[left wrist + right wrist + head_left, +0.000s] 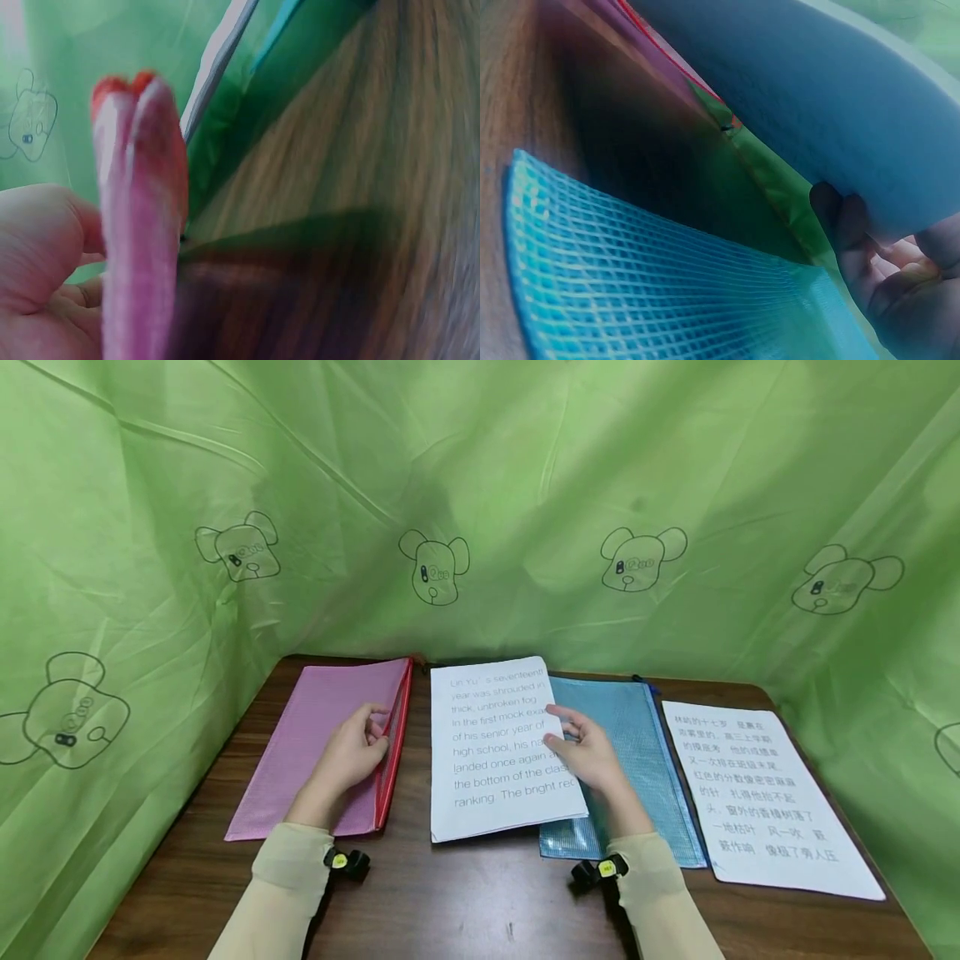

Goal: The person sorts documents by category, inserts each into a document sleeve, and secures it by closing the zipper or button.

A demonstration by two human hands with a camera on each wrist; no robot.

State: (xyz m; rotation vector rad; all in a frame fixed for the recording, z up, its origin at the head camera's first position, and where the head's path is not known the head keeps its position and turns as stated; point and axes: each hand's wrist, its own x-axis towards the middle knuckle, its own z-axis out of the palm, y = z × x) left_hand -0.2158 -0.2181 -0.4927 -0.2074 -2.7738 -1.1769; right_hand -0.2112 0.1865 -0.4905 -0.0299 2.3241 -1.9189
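On the left lies a pink mesh zip pouch with a red zipper edge; the edge stands slightly parted. My left hand grips the pouch beside this edge, thumb and fingers curled; in the left wrist view the pouch hides the fingertips. Printed English text covers the white paper sheets in the middle. Their right edge is pinched by my right hand, with fingers behind and the thumb on the printed side. In the right wrist view, the sheets are raised and tilted above a blue mesh pouch.
The blue pouch lies partly under the raised sheets. Farther right rests a white sheet with Chinese text. A green curtain with bear drawings surrounds the wooden table at the back and sides.
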